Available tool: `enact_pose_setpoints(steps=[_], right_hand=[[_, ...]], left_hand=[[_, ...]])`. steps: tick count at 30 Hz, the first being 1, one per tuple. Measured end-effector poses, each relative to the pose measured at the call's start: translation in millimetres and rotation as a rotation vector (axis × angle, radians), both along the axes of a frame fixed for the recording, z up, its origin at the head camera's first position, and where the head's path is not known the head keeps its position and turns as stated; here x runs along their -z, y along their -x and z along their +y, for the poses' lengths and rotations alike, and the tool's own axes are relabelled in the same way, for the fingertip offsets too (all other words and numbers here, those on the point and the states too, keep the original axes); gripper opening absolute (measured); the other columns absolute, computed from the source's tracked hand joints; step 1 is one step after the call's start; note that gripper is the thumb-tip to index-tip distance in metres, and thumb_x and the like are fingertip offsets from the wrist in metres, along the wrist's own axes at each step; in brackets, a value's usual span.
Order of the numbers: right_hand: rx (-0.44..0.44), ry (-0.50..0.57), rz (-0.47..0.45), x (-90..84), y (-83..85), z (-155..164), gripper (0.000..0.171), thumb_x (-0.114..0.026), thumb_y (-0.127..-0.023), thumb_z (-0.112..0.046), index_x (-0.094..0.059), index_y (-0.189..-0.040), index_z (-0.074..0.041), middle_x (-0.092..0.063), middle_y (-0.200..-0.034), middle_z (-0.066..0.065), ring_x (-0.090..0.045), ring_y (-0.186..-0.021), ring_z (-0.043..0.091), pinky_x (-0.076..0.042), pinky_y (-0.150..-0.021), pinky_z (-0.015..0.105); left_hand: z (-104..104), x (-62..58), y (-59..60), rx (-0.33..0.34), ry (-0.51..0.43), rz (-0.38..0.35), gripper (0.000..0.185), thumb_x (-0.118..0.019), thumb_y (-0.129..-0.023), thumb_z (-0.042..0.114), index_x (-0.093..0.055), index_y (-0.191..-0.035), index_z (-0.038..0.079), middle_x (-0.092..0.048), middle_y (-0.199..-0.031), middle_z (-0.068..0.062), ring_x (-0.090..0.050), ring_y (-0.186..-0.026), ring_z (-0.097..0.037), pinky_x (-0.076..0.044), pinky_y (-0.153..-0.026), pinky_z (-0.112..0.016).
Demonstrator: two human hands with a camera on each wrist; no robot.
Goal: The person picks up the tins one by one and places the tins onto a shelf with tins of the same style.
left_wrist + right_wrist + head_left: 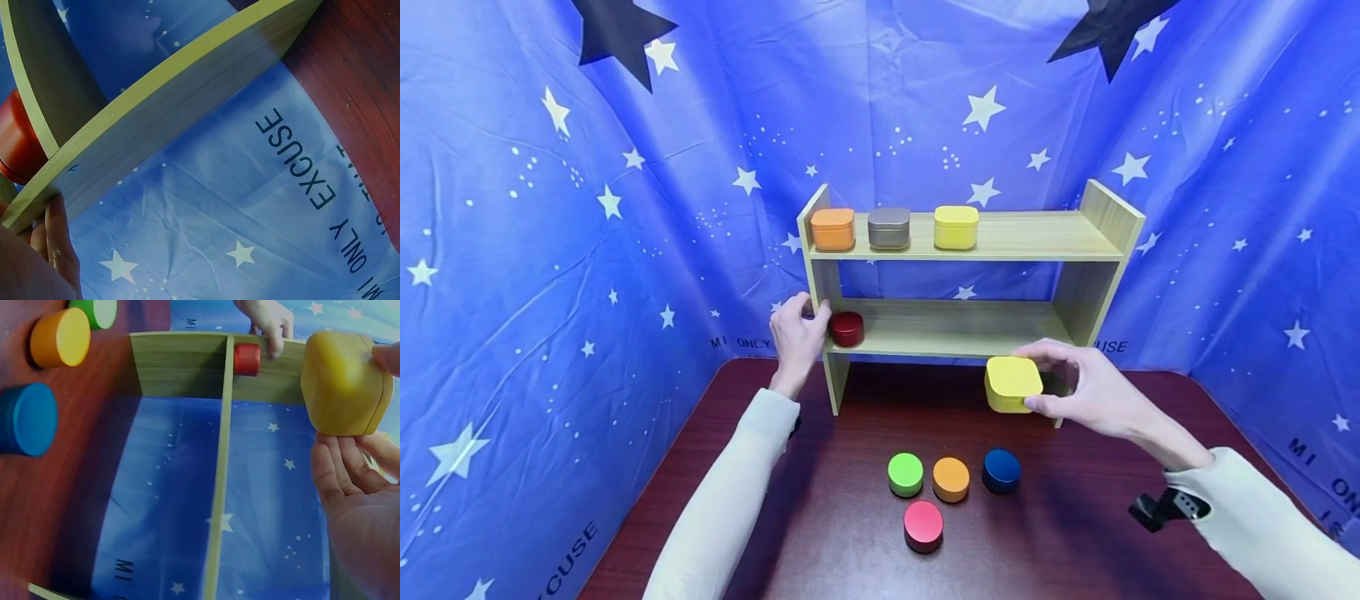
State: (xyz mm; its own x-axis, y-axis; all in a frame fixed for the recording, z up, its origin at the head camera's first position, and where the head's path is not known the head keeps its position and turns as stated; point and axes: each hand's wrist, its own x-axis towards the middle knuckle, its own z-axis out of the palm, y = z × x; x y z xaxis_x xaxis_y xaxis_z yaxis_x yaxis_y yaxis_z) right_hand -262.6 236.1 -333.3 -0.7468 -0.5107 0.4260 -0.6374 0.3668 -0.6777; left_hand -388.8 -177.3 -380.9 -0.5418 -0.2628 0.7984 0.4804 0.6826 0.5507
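Observation:
My right hand (1093,390) pinches a rounded-square yellow tin (1013,385) between thumb and fingers. It is held in the air in front of the lower right part of a wooden two-tier shelf (955,323). The right wrist view shows fingertips under the yellow tin (344,384) and the thumb over its top. At the left, my left hand (799,335) grips the front edge of the shelf's side panel (150,109), fingers on its outer face. Just inside that panel, a dark red round tin (847,329) sits on the lower board, close to the left thumb.
On the upper board stand orange (832,230), grey (889,229) and yellow (956,228) square tins. Round tins lie on the dark red table (820,517): green (906,475), orange (951,480), blue (1002,472) and red (923,527). Blue star-print cloth (700,200) surrounds the table.

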Motion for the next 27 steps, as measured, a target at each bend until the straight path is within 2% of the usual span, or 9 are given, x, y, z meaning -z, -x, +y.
enact_pose_setpoints(steps=[4,7,12,17,27], right_hand=[[0.016,-0.009,0.034,-13.2,7.8,1,0.050,-0.082,-0.087,0.003,-0.069,-0.135,-0.002,-0.075,-0.111,-0.016,-0.072,-0.100,0.000,-0.055,-0.086,0.016],[0.010,0.014,0.033,-24.7,13.9,2,0.050,-0.081,-0.087,0.005,-0.069,-0.135,0.000,-0.074,-0.114,-0.017,-0.072,-0.103,-0.001,-0.054,-0.090,0.012],[0.032,0.031,0.053,-43.9,21.2,5,0.049,-0.080,-0.086,0.007,-0.068,-0.134,0.004,-0.076,-0.105,-0.015,-0.071,-0.093,0.003,-0.053,-0.082,0.013],[0.067,0.023,0.054,-60.4,29.2,9,0.050,-0.080,-0.088,0.006,-0.068,-0.137,0.001,-0.076,-0.101,-0.012,-0.071,-0.086,0.005,-0.054,-0.075,0.017],[0.159,0.033,-0.029,-88.6,46.1,20,0.049,-0.079,-0.092,0.003,-0.068,-0.139,-0.003,-0.078,-0.108,-0.021,-0.073,-0.098,-0.003,-0.056,-0.082,0.012]], left_hand=[[0,-0.4,0.0,0.001,-0.003,0.007,0.027,-0.075,-0.090,0.020,-0.064,-0.074,0.001,-0.067,-0.072,-0.022,-0.064,-0.068,-0.044,-0.048,-0.070,-0.054],[0,-0.9,0.4,-0.004,-0.003,0.022,0.029,-0.075,-0.089,0.019,-0.061,-0.072,0.001,-0.064,-0.069,-0.021,-0.061,-0.066,-0.043,-0.045,-0.068,-0.051],[0,-2.0,1.3,-0.011,0.001,0.027,0.029,-0.075,-0.089,0.019,-0.061,-0.071,0.002,-0.063,-0.068,-0.020,-0.061,-0.065,-0.043,-0.044,-0.067,-0.050],[-1,-2.3,1.0,-0.004,-0.001,0.028,0.029,-0.074,-0.090,0.019,-0.060,-0.071,0.002,-0.062,-0.067,-0.020,-0.060,-0.064,-0.041,-0.044,-0.067,-0.049],[0,0.0,-2.1,0.004,0.002,0.020,0.028,-0.075,-0.090,0.018,-0.062,-0.072,0.001,-0.065,-0.069,-0.021,-0.062,-0.065,-0.042,-0.046,-0.068,-0.052]])
